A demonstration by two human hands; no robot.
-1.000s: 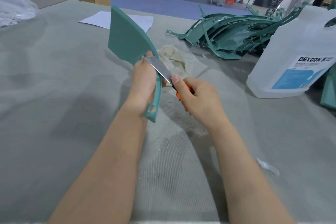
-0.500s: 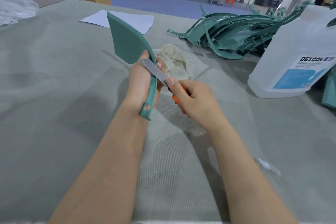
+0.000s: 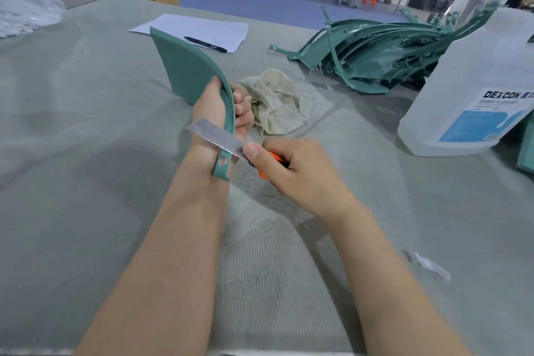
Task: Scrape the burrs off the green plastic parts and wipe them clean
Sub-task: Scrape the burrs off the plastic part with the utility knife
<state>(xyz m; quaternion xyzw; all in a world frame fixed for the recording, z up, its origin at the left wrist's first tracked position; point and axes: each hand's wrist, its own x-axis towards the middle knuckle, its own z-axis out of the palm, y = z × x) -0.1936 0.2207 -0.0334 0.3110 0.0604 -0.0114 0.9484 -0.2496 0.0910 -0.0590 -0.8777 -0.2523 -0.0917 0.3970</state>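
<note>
At frame centre, your left hand [image 3: 215, 107] grips a curved green plastic part [image 3: 185, 69] upright; your right hand [image 3: 291, 172] grips an orange-handled blade [image 3: 215, 136], laid across its edge.

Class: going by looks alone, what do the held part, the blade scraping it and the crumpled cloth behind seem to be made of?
Green part: apparently moulded plastic, matte; uniform teal colour, thin curved rim.
Blade: probably steel, dull brushed grey, flat and thin, faintly reflective.
Cloth: seemingly woven cotton, off-white; soft folds, no shine. The exact fibre cannot be told.
</note>
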